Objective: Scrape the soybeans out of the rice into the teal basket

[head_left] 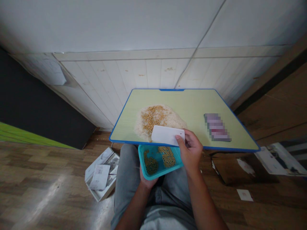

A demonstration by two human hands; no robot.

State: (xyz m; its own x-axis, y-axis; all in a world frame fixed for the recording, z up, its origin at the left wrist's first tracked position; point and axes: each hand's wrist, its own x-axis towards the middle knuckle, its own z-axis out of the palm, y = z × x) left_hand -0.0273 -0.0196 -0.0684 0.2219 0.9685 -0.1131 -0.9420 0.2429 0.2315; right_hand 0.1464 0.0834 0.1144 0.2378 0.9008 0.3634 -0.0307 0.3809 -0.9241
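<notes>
Pale planked wall [153,73] spans 12 o'clock as seen from the seated person, with a grey cable [199,44] running down it. Against it stands a yellow-green table [192,99] with a blue rim. On the table, at 12 o'clock, spreads a heap of white, rice-like grains [176,118], with round tan beans [151,118] scattered over its middle.

The right hand [192,147] pinches a flat white card [164,134], thumb on top; the card points toward 9 o'clock over the heap's near edge. The left hand [148,182] grasps a turquoise tray [177,166] from beneath at its 7 o'clock corner, fingers mostly hidden. This tray sits above the lap, just off the table's near edge; whether they touch, I cannot tell. Tan beans lie inside it in two main clusters, at its 8 and 2 o'clock.

At 1 o'clock on the table lies a pixelated purplish item [217,127]. On the wooden floor [59,198], an open white box [102,193] rests at 10 o'clock, a small white paper [244,195] at 3 o'clock
</notes>
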